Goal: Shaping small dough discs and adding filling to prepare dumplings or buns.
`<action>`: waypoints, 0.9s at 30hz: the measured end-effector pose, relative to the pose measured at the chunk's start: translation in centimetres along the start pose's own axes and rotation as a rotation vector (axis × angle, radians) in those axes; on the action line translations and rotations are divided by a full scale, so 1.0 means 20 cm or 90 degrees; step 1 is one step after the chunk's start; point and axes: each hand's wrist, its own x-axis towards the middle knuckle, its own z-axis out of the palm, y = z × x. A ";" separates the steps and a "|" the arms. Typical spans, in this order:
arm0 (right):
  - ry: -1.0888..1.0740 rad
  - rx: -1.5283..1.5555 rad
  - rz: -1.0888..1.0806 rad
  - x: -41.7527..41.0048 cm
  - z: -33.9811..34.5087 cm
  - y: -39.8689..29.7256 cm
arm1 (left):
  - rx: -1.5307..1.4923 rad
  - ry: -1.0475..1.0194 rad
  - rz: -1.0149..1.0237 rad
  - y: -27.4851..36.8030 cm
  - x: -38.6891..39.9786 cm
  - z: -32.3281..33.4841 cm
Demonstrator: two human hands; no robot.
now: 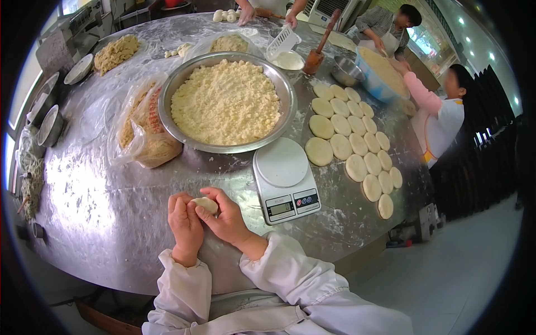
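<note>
Between my two hands is a small ball of pale dough (206, 204), held above the steel worktop near its front edge. My left hand (184, 222) cups it from the left. The fingers and thumb of my right hand (224, 217) wrap its right side, covering part of it. Beyond them stands a wide steel basin (289, 100) heaped with crumbly yellow filling (226, 102). A white digital kitchen scale (282, 163) lies just right of my hands with a bare weighing plate. Farther right, several flattened dough rounds (356, 132) lie in rows.
Left of the basin slumps a plastic bag of brown filling (144, 130). A dough mound (117, 52), metal bowls (51, 125), a wooden mallet (314, 60) and a white plastic basket (284, 42) sit farther back. Two co-workers reach over a blue tub (370, 79); another person's hands (247, 13) work opposite.
</note>
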 end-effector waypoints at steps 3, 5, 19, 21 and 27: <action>-0.002 -0.078 -0.072 0.00 0.00 0.03 | 0.000 -0.011 -0.019 0.00 0.00 0.00; -0.001 0.007 -0.003 0.00 0.00 0.02 | -0.010 -0.014 0.006 -0.02 -0.01 -0.02; 0.000 0.275 0.088 -0.01 0.00 0.03 | -0.102 -0.047 -0.013 0.04 0.01 0.00; -0.004 0.300 0.092 -0.01 0.01 0.02 | -0.102 -0.045 -0.036 0.03 0.00 0.01; -0.046 -0.036 0.008 -0.01 -0.01 0.02 | -0.051 0.008 -0.030 0.00 -0.01 0.00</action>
